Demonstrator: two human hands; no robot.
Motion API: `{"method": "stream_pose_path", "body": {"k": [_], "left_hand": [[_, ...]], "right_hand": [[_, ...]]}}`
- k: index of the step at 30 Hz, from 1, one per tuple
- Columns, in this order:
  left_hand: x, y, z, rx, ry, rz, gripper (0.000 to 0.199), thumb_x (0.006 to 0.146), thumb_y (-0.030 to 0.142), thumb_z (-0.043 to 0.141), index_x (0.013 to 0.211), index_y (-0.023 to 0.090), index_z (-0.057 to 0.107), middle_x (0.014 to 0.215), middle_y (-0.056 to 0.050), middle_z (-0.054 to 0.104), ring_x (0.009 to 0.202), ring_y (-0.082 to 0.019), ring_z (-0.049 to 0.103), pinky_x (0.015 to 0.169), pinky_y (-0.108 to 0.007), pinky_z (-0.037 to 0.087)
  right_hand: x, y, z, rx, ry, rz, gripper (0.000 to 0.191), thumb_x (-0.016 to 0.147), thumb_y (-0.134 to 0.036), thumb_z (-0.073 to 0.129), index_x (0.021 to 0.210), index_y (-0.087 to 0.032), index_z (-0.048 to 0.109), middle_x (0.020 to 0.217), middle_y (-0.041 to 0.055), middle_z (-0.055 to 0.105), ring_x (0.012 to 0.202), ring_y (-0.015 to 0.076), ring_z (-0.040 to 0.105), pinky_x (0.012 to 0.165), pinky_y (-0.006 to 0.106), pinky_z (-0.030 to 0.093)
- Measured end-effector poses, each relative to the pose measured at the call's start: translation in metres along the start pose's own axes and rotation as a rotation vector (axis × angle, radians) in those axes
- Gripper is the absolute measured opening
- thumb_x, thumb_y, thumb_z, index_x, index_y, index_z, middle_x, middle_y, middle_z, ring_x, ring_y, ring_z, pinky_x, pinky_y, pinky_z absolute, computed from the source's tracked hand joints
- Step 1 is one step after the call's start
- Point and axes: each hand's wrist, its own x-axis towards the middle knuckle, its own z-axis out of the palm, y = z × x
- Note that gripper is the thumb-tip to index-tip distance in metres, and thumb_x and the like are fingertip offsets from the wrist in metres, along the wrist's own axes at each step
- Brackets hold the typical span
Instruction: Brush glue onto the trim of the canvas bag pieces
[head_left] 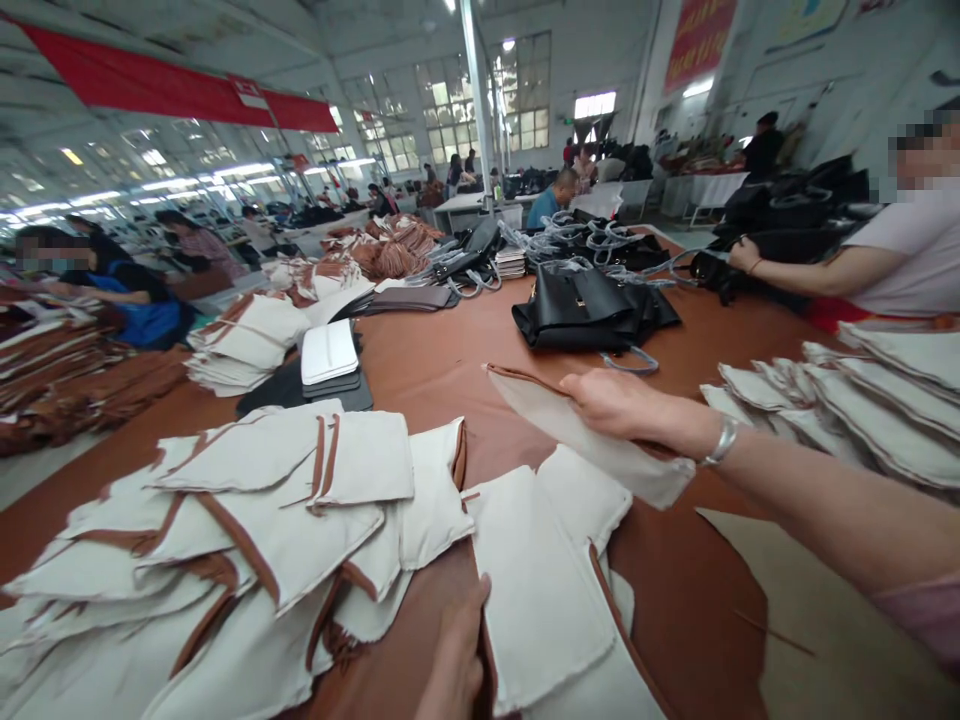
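My right hand (pixel 611 402) is closed on the brown top edge of a cream cloth lining pouch (pixel 551 412), which hangs in the air over the table, slightly blurred. Low in the middle, my left hand (pixel 459 655) grips the left side of another cream lining pouch (pixel 541 590), with some fingers hidden under or behind it. More pouches lie beneath that one, such as the pouch (pixel 589 490) just past it. To the left spreads a loose heap of cream pouches (pixel 292 540) with brown trim, overlapping one another.
Brown sheet material (pixel 420 350) covers the table. Black handbags (pixel 574 305) sit farther back. White panels (pixel 328 352) rest on dark pieces at left. Pouches (pixel 885 400) are stacked at right, near a beige sheet (pixel 825 620). A co-worker's hand (pixel 745 254) touches black bags.
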Motion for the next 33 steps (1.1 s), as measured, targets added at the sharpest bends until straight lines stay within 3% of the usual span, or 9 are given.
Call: {"method": "stream_pose_path", "body": {"k": [5,8,11,14,18,22,27,30,33], "left_hand": [[-0.020,0.039,0.040,0.103,-0.043,0.318,0.024,0.073,0.032,0.069,0.090,0.015,0.069,0.089,-0.010,0.075,0.088,-0.028,0.068,0.078,-0.035,0.053],[-0.046,0.062,0.076,0.131,-0.203,0.483,0.036,0.085,0.042,0.058,0.109,0.016,0.067,0.106,-0.009,0.074,0.103,-0.026,0.065,0.089,-0.032,0.050],[-0.056,0.078,0.088,0.197,-0.419,0.568,0.043,0.090,0.044,0.052,0.119,0.014,0.065,0.113,-0.011,0.072,0.105,-0.024,0.065,0.091,-0.032,0.050],[-0.053,0.075,0.066,0.347,-0.546,0.594,0.043,0.093,0.040,0.047,0.124,0.014,0.064,0.107,-0.012,0.072,0.097,-0.024,0.067,0.089,-0.037,0.052],[-0.059,0.036,0.037,0.605,-0.522,0.716,0.044,0.083,0.020,0.057,0.127,0.021,0.063,0.123,-0.013,0.066,0.115,-0.031,0.056,0.102,-0.050,0.042],[-0.074,-0.003,0.056,1.224,-0.785,1.344,0.044,0.089,0.020,0.056,0.132,0.029,0.057,0.139,-0.006,0.058,0.138,-0.031,0.038,0.113,-0.054,0.028],[-0.086,0.004,0.082,1.632,-0.774,1.782,0.018,0.092,0.018,0.055,0.079,0.016,0.067,0.071,-0.004,0.068,0.091,-0.024,0.066,0.103,-0.048,0.037],[-0.106,0.025,0.080,1.582,-0.840,1.910,0.013,0.091,0.021,0.057,0.079,0.018,0.059,0.067,0.000,0.061,0.064,-0.017,0.060,0.072,-0.037,0.045],[-0.133,0.036,0.086,1.448,-0.780,2.027,0.009,0.090,0.023,0.057,0.083,0.020,0.054,0.068,0.001,0.056,0.056,-0.016,0.054,0.051,-0.033,0.033]], "right_hand": [[-0.024,-0.044,0.059,0.131,-0.107,-0.054,0.028,0.092,-0.030,0.052,0.094,-0.010,0.072,0.092,0.0217,0.070,0.087,0.0332,0.066,0.075,0.037,0.046],[-0.033,-0.057,0.091,0.286,-0.201,-0.105,0.049,0.094,-0.050,0.048,0.073,-0.011,0.069,0.070,0.0138,0.067,0.068,0.0256,0.064,0.066,0.032,0.047],[-0.036,-0.045,0.102,0.457,-0.213,-0.076,0.049,0.093,-0.053,0.048,0.076,-0.011,0.067,0.066,0.0076,0.064,0.060,0.0190,0.059,0.058,0.027,0.045],[-0.043,-0.010,0.088,0.609,-0.184,-0.009,0.026,0.087,-0.031,0.050,0.089,-0.011,0.066,0.073,0.0045,0.066,0.060,0.0157,0.059,0.054,0.022,0.044],[-0.072,0.052,0.045,0.717,-0.089,0.090,0.029,0.077,-0.020,0.044,0.096,-0.013,0.064,0.077,0.0035,0.067,0.062,0.0166,0.060,0.052,0.022,0.042],[-0.116,0.099,0.015,0.681,-0.013,0.178,0.021,0.072,-0.023,0.047,0.085,-0.016,0.062,0.069,0.0009,0.063,0.059,0.0171,0.055,0.049,0.024,0.038],[-0.163,0.106,0.042,0.622,-0.019,0.212,0.021,0.074,-0.022,0.048,0.084,-0.017,0.064,0.076,0.0042,0.066,0.071,0.0230,0.059,0.061,0.029,0.044],[-0.189,0.086,0.074,0.643,0.000,0.181,0.028,0.080,-0.026,0.047,0.097,-0.017,0.067,0.093,0.0080,0.069,0.086,0.0272,0.062,0.076,0.034,0.048],[-0.215,0.061,0.096,0.767,-0.064,0.019,0.030,0.086,-0.031,0.047,0.105,-0.020,0.068,0.102,0.0086,0.069,0.094,0.0278,0.062,0.086,0.035,0.048]]}}
